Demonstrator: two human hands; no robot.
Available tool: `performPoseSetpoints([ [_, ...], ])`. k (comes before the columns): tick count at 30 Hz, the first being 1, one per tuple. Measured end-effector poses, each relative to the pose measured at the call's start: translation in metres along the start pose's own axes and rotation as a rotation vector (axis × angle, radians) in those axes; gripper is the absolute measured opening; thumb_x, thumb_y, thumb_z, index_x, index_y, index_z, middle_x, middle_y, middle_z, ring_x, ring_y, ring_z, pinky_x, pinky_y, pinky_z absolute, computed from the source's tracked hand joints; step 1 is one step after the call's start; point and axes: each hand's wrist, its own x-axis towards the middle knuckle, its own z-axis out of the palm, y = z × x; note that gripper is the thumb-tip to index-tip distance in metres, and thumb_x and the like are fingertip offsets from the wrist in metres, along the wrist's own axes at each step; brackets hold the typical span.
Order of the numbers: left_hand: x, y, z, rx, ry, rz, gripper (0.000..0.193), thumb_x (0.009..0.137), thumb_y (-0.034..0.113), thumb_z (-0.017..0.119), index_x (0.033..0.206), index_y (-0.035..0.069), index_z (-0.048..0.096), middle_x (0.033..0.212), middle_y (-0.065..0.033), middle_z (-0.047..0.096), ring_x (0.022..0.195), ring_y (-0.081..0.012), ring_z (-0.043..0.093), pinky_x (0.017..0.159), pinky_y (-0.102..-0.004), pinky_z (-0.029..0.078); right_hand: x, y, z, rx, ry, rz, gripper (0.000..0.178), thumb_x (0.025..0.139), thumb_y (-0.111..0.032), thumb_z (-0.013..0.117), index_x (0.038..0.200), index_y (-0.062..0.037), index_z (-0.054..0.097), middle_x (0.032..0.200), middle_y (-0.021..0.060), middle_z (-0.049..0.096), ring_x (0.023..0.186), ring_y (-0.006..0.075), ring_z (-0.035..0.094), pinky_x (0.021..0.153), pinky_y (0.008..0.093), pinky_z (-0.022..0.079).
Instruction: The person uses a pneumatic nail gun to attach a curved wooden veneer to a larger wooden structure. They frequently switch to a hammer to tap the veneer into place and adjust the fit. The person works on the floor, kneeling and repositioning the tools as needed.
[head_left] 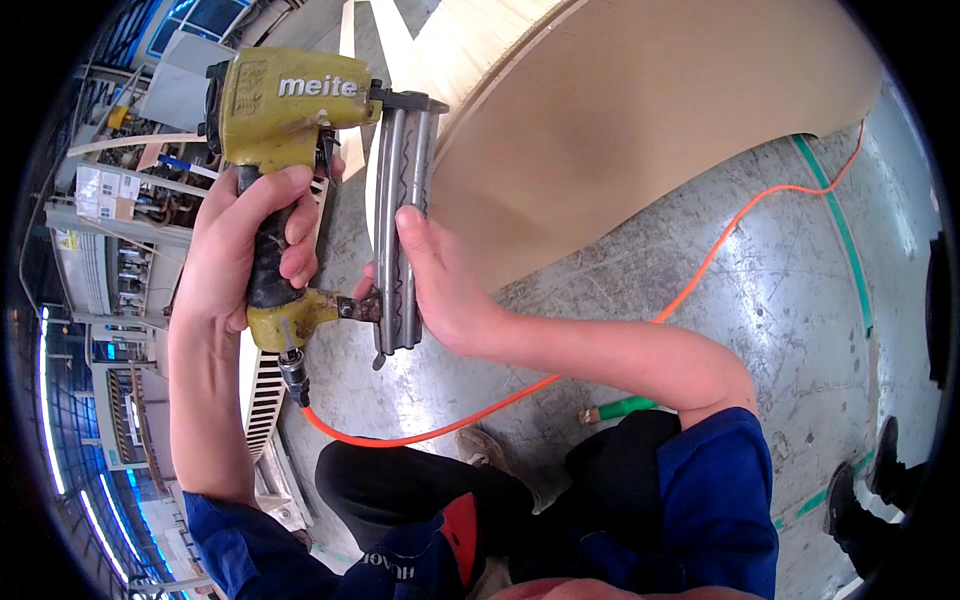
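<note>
My left hand (225, 235) is wrapped round the black grip of a yellow-green pneumatic staple gun (290, 105). Held up before me, the tool has its body at the top and its hose fitting at the bottom. Its long silver staple magazine (405, 230) stands nearly upright on the right side. Around that magazine closes my right hand (445, 280), with the thumb on the near face and fingertips showing behind its left edge. An orange air hose (520, 392) runs from the fitting off to the right.
A large brown curved board (640, 110) fills the far right, beside pale wood pieces (470, 40). A green hose end (625, 408) lies on the grey floor (600, 320) near my legs. Shelving with parts (110, 240) stands at left. Another person's feet (850, 495) are at lower right.
</note>
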Motion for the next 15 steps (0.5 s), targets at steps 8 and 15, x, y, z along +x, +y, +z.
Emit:
performPoseSetpoints([
  [8,-0.001,-0.002,-0.001,0.035,0.045,0.002,0.030,0.098,0.017,0.057,0.113,-0.009,0.058,0.061,-0.0016,0.050,0.043,-0.0103,0.049,0.041,-0.0259,0.041,0.000,-0.002,-0.003,-0.104,-0.037,-0.023,0.053,0.111,-0.048,0.030,0.102,-0.0012,0.054,0.079,0.0087,0.066,0.072,0.0139,0.067,0.066,0.0293,0.056],
  [15,-0.010,-0.011,-0.003,0.011,0.100,-0.002,0.033,0.097,0.016,0.057,0.116,-0.011,0.058,0.061,-0.0019,0.050,0.042,-0.0107,0.047,0.041,-0.0265,0.041,-0.002,0.002,-0.005,-0.155,-0.100,-0.036,0.050,0.112,-0.044,0.032,0.100,-0.0007,0.055,0.079,0.0076,0.066,0.071,0.0131,0.066,0.067,0.0304,0.056],
])
